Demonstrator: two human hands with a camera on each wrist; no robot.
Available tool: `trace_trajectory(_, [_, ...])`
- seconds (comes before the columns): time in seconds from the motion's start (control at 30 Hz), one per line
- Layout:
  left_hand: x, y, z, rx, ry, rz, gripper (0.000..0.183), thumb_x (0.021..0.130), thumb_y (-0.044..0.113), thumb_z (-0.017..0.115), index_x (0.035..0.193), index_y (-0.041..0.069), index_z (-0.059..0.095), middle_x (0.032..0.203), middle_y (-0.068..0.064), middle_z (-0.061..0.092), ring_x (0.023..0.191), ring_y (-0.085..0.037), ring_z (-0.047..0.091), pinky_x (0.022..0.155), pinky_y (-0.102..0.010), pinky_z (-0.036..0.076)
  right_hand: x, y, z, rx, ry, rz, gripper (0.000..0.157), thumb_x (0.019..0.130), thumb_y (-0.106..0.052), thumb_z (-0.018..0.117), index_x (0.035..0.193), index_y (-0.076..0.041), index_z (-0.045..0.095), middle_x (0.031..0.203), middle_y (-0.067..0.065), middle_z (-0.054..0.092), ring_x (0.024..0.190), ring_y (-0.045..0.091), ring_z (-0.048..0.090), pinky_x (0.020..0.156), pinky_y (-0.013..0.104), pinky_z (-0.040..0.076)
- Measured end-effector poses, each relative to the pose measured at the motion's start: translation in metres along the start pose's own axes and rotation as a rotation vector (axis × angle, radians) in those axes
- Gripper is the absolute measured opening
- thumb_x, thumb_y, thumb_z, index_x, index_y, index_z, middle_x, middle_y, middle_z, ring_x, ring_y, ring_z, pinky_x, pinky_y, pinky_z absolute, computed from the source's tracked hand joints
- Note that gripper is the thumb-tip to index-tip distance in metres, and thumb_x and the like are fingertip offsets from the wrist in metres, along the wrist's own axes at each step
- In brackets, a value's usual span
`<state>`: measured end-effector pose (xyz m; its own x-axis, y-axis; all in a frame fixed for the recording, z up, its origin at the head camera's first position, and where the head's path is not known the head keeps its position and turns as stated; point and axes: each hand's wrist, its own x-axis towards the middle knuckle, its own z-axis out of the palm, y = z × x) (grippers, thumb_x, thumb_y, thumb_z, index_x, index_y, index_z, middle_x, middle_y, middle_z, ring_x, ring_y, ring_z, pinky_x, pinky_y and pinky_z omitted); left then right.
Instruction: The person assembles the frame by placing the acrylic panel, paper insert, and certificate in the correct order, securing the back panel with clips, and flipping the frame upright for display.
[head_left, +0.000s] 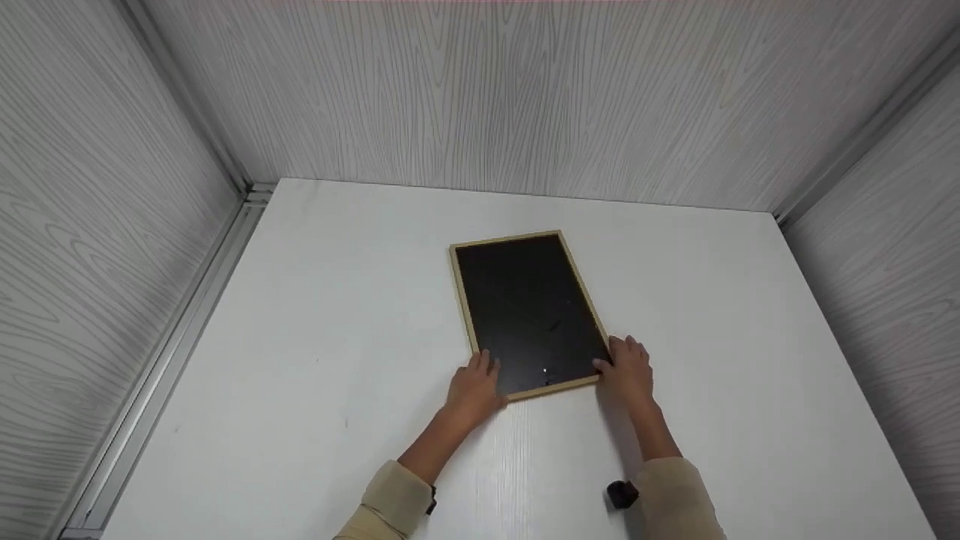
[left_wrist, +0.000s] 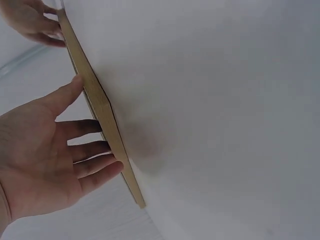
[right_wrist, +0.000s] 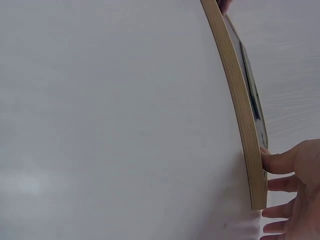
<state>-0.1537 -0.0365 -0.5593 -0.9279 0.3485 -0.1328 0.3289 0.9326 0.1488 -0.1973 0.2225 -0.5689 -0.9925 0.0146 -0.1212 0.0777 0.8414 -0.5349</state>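
A rectangular black panel with a light wooden frame [head_left: 529, 307], like a picture frame, lies at a slant on the white table, and a small bright spot shows near its lower edge. At its near left corner rests my left hand [head_left: 474, 390]. The left wrist view shows that hand [left_wrist: 45, 155] with spread, nearly straight fingers touching the wooden rim [left_wrist: 102, 107] and the thumb against the near edge. My right hand [head_left: 628, 371] touches the near right corner. In the right wrist view its thumb [right_wrist: 280, 161] meets the rim and the other fingers extend beyond the corner.
The white table [head_left: 337, 300] extends around the framed panel. Grey wood-grain walls [head_left: 487, 97] stand at the back and both sides, with a metal rail [head_left: 172, 337] along the left edge. A small black object [head_left: 622, 494] is beside the right sleeve.
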Motion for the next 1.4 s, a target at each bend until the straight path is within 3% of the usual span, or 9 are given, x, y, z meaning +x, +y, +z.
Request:
trace_trajectory(0.2, [-0.005, 0.034, 0.004, 0.246, 0.057, 0.065, 0.065, 0.082, 0.053, 0.06, 0.126, 0.007, 0.055, 0.116, -0.009, 0.049, 0.11, -0.019, 0.043, 0.081, -0.028, 0.042, 0.021, 0.016, -0.015, -0.011, 0.032, 0.061, 0.047, 0.091, -0.019, 0.057, 0.126, 0.011, 0.044, 0.131, 0.031, 0.035, 0.124, 0.046, 0.023, 0.096, 0.058, 0.026])
trace_trajectory(0.33, [-0.005, 0.048, 0.005, 0.296, 0.105, 0.107, 0.065, 0.079, 0.057, 0.06, 0.122, 0.009, 0.059, 0.105, -0.005, 0.049, 0.102, -0.016, 0.044, 0.08, -0.027, 0.043, 0.034, 0.023, -0.017, -0.018, 0.079, 0.109, 0.047, 0.091, -0.022, 0.059, 0.123, 0.01, 0.048, 0.127, 0.028, 0.04, 0.123, 0.045, 0.027, 0.095, 0.057, 0.027])
trace_trajectory(0.5, [0.003, 0.047, 0.0, 0.121, 0.086, 0.195, 0.051, 0.085, 0.05, 0.057, 0.118, 0.011, 0.063, 0.102, -0.006, 0.051, 0.098, -0.017, 0.047, 0.078, -0.03, 0.044, 0.043, 0.028, -0.019, -0.002, 0.141, 0.127, 0.048, 0.091, -0.026, 0.057, 0.122, 0.009, 0.048, 0.129, 0.028, 0.039, 0.122, 0.045, 0.031, 0.096, 0.056, 0.026])
trace_trajectory(0.6, [0.013, 0.033, -0.001, 0.013, 0.076, 0.225, 0.043, 0.087, 0.041, 0.06, 0.119, 0.012, 0.062, 0.107, -0.007, 0.053, 0.101, -0.019, 0.048, 0.08, -0.032, 0.045, 0.041, 0.028, -0.019, -0.016, 0.129, 0.133, 0.053, 0.092, -0.028, 0.055, 0.126, 0.012, 0.043, 0.132, 0.031, 0.035, 0.122, 0.046, 0.03, 0.096, 0.056, 0.027])
trace_trajectory(0.7, [0.023, 0.013, 0.001, -0.037, 0.092, 0.193, 0.048, 0.084, 0.035, 0.066, 0.125, 0.013, 0.057, 0.124, -0.009, 0.049, 0.117, -0.024, 0.043, 0.092, -0.036, 0.039, 0.034, 0.028, -0.019, -0.029, 0.079, 0.162, 0.063, 0.092, -0.029, 0.054, 0.13, 0.016, 0.034, 0.134, 0.034, 0.03, 0.123, 0.047, 0.027, 0.097, 0.055, 0.028])
trace_trajectory(0.8, [0.029, -0.002, 0.005, -0.058, 0.07, 0.153, 0.057, 0.082, 0.035, 0.069, 0.133, 0.015, 0.051, 0.14, -0.012, 0.036, 0.131, -0.03, 0.028, 0.103, -0.038, 0.027, 0.029, 0.028, -0.019, -0.048, 0.032, 0.17, 0.067, 0.092, -0.031, 0.053, 0.13, 0.019, 0.03, 0.135, 0.037, 0.024, 0.125, 0.049, 0.023, 0.098, 0.056, 0.026])
trace_trajectory(0.9, [0.031, -0.007, 0.008, -0.094, 0.026, 0.156, 0.062, 0.084, 0.039, 0.065, 0.137, 0.016, 0.045, 0.145, -0.014, 0.029, 0.133, -0.033, 0.021, 0.106, -0.038, 0.02, 0.028, 0.028, -0.02, -0.059, 0.016, 0.155, 0.064, 0.093, -0.03, 0.051, 0.128, 0.02, 0.031, 0.137, 0.037, 0.021, 0.126, 0.049, 0.019, 0.1, 0.056, 0.023])
trace_trajectory(1.17, [0.033, 0.001, 0.006, -0.113, 0.016, 0.107, 0.058, 0.085, 0.036, 0.064, 0.136, 0.013, 0.047, 0.144, -0.017, 0.03, 0.132, -0.035, 0.022, 0.106, -0.041, 0.02, 0.033, 0.029, -0.02, 0.041, 0.081, 0.101, 0.052, 0.088, -0.018, 0.058, 0.116, 0.023, 0.041, 0.129, 0.039, 0.031, 0.121, 0.051, 0.026, 0.098, 0.054, 0.026])
trace_trajectory(1.4, [0.046, -0.003, -0.011, -0.104, -0.102, 0.094, 0.058, 0.086, 0.04, 0.063, 0.135, 0.012, 0.048, 0.14, -0.014, 0.036, 0.129, -0.031, 0.031, 0.101, -0.041, 0.029, 0.039, 0.032, -0.017, 0.078, 0.098, 0.095, 0.047, 0.087, -0.013, 0.058, 0.114, 0.022, 0.044, 0.128, 0.039, 0.032, 0.121, 0.051, 0.026, 0.1, 0.052, 0.023])
